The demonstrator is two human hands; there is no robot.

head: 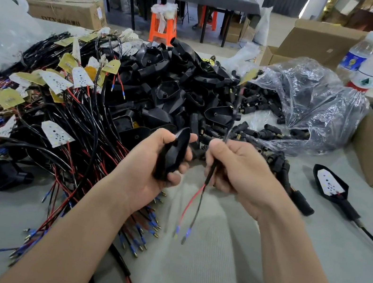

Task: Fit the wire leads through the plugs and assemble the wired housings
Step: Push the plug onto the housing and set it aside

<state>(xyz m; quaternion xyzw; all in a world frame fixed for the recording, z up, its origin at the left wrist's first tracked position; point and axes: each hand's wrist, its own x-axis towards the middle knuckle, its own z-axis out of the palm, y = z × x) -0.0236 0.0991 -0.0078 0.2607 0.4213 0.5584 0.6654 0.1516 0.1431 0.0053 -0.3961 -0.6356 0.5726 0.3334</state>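
A wide grey cloth-covered work table [205,282] is carrying everything. Across its far side a big heap of black moulded plastic housings [180,85] is lying, and to the left of it a tangle of black and red wire leads with white and yellow LED boards [62,104] is sprawling. To the right, a crumpled clear plastic bag [312,101] is spilling small black cylindrical plugs [262,100]. One finished black housing with a white board fitted [330,184] is lying apart at the right.

The left hand [152,160] is curling its fingers and thumb round a single black pointed housing shell [173,156], holding it above the near edge of the heap. Just beside it, the right hand [237,170] is closing in a fist round a black-sheathed wire lead [211,170]. The lead is running up out of the fist, blurred, towards the heap; whether a plug is already sitting on it I cannot tell. Below the fist its thin red and black cores [190,204] are hanging free, each ending in a blue-sleeved terminal [188,232].

The step appears to be bringing lead and housing together. The next move probably calls for steadying the shell and aiming the lead at its neck opening.
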